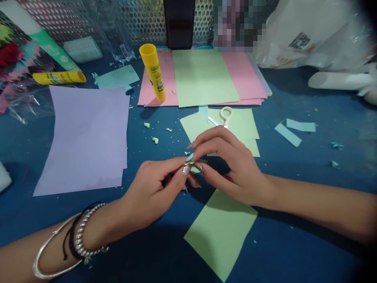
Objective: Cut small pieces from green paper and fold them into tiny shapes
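Observation:
A small light green paper piece (194,169) is pinched between my two hands, mostly covered by the fingertips. My left hand (159,188) grips it from the left with thumb and index finger. From the right, my right hand (235,169) closes thumb and index finger on the same piece. Tiny green paper cutouts (155,140) lie on the table just left of the fingers. White-handled scissors (226,116) rest on green sheets (247,124) beyond my right hand. Below it lies a loose green sheet (220,236).
A purple sheet (88,137) lies to the left. An upright yellow glue stick tube (153,72) stands on stacked pink paper (250,82); its yellow cap (59,78) lies farther left. Light blue strips (300,125) are at right. A phone (179,23) leans on the mesh at the back.

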Motion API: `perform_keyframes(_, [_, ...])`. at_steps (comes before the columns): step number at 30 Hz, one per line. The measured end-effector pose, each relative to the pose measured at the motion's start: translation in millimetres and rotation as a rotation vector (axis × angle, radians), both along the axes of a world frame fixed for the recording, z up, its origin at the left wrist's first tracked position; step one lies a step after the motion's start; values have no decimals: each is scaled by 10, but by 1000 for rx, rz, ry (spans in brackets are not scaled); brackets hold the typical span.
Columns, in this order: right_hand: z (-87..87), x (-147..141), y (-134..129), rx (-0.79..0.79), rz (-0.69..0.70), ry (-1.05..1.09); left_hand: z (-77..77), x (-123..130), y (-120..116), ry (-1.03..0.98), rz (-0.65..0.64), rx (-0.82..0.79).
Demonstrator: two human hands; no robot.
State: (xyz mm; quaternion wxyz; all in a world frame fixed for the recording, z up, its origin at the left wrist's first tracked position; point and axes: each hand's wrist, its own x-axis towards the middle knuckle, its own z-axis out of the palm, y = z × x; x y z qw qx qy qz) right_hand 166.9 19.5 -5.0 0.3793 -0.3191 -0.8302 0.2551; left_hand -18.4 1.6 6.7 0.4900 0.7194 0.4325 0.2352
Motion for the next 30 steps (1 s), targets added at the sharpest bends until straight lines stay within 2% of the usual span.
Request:
perform_keyframes(8, [-12, 2, -1, 69, 38, 40, 3, -48, -7, -92, -39, -23])
perform_keyframes(20, [20, -19, -11, 28, -16, 32, 86, 16, -13, -57, 44, 6])
perform_keyframes(30, [2, -15, -3, 17, -9, 29, 59, 7, 2, 129, -3, -5])
